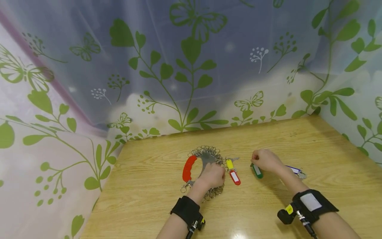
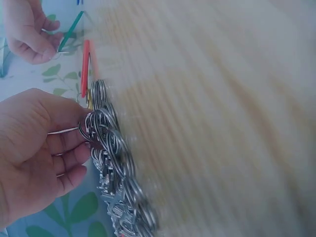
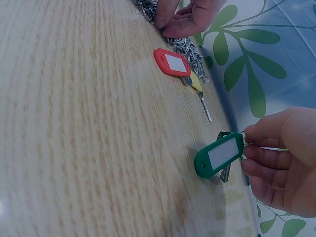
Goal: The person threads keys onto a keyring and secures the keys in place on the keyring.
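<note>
Right hand (image 1: 266,160): fingers pinch the green tag (image 3: 219,155) at its ring end, tilted, right of the red tag (image 1: 234,178). Left hand (image 1: 213,176): pinching one ring in the ring bunch (image 2: 111,148). I'd grip lightly, steadying the bunch.

Wood-grain tabletop (image 1: 143,205), light yellow-brown. Lying on it: red handle (image 1: 188,169), metal rings (image 1: 209,149) bunched near, yellow tag (image 1: 229,164) with key (image 1: 236,158), red tag (image 1: 234,178) just beside, blue tag (image 1: 293,169) farther right.

On the bench (image 1: 143,205), two key tags (image 1: 234,178) lie just right of the handled ring (image 1: 188,169); farther right of it come a third tag (image 1: 257,171), then a fourth tag (image 1: 294,170). A curtain (image 1: 235,73) hangs well behind it.
</note>
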`<state>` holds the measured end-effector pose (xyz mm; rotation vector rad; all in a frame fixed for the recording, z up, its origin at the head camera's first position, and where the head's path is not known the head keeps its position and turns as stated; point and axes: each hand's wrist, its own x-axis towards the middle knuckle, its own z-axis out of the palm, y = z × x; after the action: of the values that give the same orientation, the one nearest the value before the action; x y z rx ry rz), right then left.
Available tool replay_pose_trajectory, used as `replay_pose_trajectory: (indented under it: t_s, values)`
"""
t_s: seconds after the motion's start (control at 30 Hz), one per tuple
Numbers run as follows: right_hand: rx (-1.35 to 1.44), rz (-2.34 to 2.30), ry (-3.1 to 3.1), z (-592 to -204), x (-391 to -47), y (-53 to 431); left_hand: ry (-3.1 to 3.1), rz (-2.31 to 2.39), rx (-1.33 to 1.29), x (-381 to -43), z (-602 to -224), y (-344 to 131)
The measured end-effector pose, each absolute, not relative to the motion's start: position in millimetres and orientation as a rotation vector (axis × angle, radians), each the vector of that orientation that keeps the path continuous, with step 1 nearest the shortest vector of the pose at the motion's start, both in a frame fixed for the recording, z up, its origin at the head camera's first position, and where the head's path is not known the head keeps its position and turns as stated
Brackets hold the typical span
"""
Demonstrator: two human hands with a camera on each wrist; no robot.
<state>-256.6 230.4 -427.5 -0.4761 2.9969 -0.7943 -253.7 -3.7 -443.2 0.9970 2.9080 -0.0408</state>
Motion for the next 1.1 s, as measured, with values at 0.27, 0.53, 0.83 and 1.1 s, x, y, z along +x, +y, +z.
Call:
replay_pose_trajectory:
  t_s: [0.27, 0.53, 0.83, 1.1]
  values:
    - [-0.490, -0.818, 2.995, -429.5, -254.6, 230.0, 2.923, -0.281, 0.960, -248.5, -447.0, 7.1]
    - [-0.476, -0.815, 2.992, -429.4, -253.0, 229.7, 2.957, -0.296, 0.835, -245.3, -446.7, 13.2]
    - [-0.503, -0.849, 2.978, -426.0, -253.7, 231.4, 3.003, -0.256, 0.798, -241.6, -438.7, 13.6]
    - [-0.543, -0.910, 2.959, -429.1, -254.3, 229.7, 3.031, -0.156, 0.782, -242.5, -432.7, 8.8]
